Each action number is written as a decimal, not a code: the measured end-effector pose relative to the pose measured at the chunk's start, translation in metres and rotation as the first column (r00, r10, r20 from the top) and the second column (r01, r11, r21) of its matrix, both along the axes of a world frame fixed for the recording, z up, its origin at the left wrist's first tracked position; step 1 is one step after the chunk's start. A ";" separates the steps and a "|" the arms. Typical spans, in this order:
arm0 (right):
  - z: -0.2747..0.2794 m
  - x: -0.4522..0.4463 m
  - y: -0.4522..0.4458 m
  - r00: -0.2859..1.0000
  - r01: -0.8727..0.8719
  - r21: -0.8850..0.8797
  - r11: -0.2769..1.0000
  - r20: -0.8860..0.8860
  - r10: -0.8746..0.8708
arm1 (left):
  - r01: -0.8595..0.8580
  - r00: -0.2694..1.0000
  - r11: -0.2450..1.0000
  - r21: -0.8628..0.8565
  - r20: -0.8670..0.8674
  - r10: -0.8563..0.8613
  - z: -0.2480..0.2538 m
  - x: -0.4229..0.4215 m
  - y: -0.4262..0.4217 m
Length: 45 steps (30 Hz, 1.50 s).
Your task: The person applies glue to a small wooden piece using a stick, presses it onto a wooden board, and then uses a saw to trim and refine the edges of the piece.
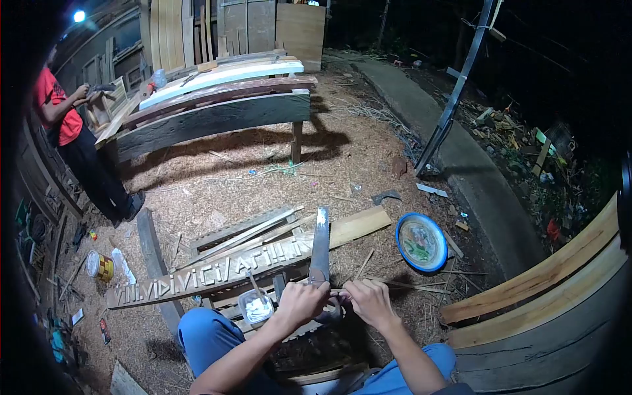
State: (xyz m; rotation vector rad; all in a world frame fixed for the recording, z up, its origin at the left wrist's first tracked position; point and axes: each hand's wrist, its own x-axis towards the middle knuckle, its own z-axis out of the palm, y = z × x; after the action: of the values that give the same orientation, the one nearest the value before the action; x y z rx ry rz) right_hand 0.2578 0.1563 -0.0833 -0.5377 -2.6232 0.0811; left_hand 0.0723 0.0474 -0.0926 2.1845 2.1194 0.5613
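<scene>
My left hand (301, 304) and my right hand (372, 301) are both closed, their fingertips almost meeting. Between them they pinch a small thin piece of wood (338, 291), mostly covered by the fingers. A handsaw (320, 245) stands close against my left hand, blade pointing away from me and its handle low beneath the hands. Behind the blade lies a long wooden board (220, 273) with raised wooden letters along it. Left of my hands sits a clear plastic tub (255, 307) of white paste with a stick in it.
A blue-rimmed round basin (421, 242) stands at the right on wood shavings. Long planks (533, 289) lie at the far right. A person in a red shirt (62, 108) holds a tool beside a workbench (217, 125). A paint can (100, 266) stands at left.
</scene>
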 end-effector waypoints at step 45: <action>-0.016 -0.014 0.019 0.924 0.035 -0.288 0.957 -0.356 -0.141 | -0.123 0.942 0.984 0.131 0.328 0.074 -0.006 0.005 0.032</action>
State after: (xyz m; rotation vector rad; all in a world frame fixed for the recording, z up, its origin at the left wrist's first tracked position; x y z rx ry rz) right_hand 0.2436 0.1750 -0.0996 -0.6628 -2.2213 0.4810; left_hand 0.0774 0.0794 -0.0990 1.8954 2.0746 1.0384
